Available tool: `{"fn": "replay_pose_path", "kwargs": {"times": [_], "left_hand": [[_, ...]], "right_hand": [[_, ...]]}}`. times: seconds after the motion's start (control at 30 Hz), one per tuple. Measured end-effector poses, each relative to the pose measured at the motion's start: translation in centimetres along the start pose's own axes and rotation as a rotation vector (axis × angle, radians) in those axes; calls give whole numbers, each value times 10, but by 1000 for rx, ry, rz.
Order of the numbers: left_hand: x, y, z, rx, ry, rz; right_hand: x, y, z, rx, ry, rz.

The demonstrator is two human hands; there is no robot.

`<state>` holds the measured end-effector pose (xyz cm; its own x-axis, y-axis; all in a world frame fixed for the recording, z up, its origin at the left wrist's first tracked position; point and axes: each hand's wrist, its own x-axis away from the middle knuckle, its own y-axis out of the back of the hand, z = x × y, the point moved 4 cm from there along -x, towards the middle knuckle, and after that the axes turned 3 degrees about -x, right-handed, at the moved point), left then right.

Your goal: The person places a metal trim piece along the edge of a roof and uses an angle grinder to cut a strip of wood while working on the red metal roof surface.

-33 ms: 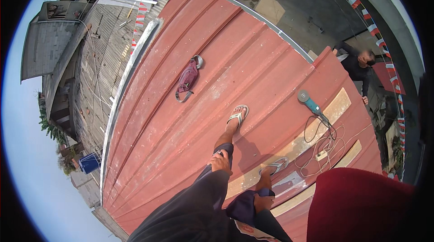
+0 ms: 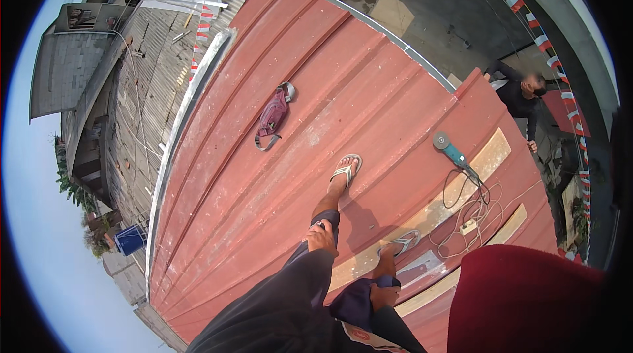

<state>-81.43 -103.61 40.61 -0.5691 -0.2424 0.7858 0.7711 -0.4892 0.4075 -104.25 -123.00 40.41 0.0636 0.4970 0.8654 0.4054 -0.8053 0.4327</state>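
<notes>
My left hand rests on my left knee, fingers bent over it, with a small pale item at the fingers that I cannot identify. My right hand lies on my right knee, its fingers partly hidden. Both of my sandalled feet stand on a red ribbed metal roof. A teal angle grinder with a black cord lies right of my feet, beside a tangled pale cable with a socket block. A maroon waist bag lies further up to the left.
A person in dark clothes is at the roof's right edge, above a lower level. Pale boards lie on the roof. Left are older corrugated roofs and a blue tank. Bunting runs along both sides. Dark red cloth fills the lower right.
</notes>
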Motion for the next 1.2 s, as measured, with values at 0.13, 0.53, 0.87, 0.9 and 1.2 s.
{"fn": "replay_pose_path", "kwargs": {"times": [0.13,0.53,0.87,0.9,1.2], "left_hand": [[1,0,0,6,-22,23],[-5,-14,2,-57,-3,-42],[-3,-14,3,-88,-11,-45],[-3,-15,3,-98,-11,-50],[0,-5,2,-117,-14,-58]], "right_hand": [[-4,-8,-3,44,48,-28],[9,-5,2,-26,-6,40],[14,-9,3,-121,1,37],[18,-4,7,-125,-12,43],[15,-10,5,-106,-16,42]]}}
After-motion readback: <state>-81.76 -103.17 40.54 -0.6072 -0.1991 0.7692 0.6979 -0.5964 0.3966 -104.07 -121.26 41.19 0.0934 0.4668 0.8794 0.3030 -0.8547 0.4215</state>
